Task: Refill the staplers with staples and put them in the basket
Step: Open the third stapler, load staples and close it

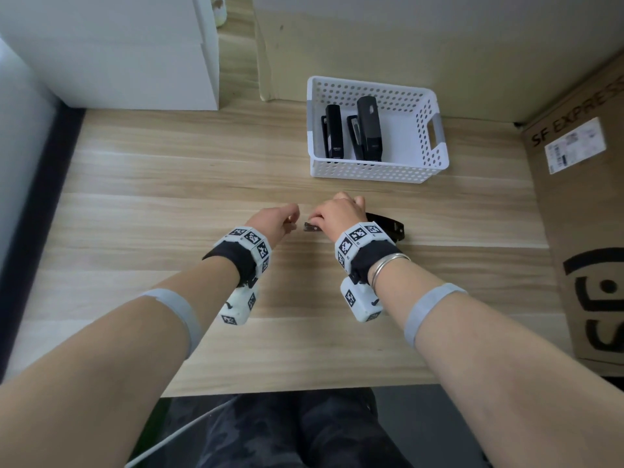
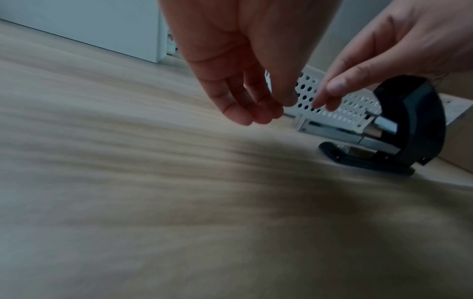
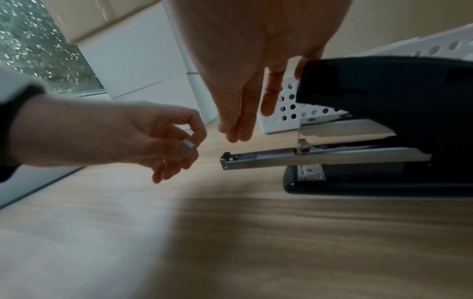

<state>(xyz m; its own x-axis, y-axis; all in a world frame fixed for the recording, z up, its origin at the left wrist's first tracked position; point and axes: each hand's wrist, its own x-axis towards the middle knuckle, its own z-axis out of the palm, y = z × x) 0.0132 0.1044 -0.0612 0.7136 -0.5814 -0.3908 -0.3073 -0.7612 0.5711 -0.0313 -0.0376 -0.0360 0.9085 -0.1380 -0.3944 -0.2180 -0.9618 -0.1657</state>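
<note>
1. Left hand (image 3: 143,137), nearest the lens in the right wrist view, has thumb and forefinger curled in a pinch on a short strip of staples (image 3: 189,144), just short of the open tray end.
2. Right hand (image 1: 337,211) rests on the black stapler (image 3: 384,125); fingers hang mostly straight, touching its raised top cover. The magazine tray (image 3: 294,158) projects toward the pinch.
3. Step in hand: loading, judged.
4. Next move calls for aligning the strip with the tray channel, seating it, then closing.
5. 2 staplers (image 1: 354,131) already lie in the white basket (image 1: 435,157), beyond both hands.
</note>
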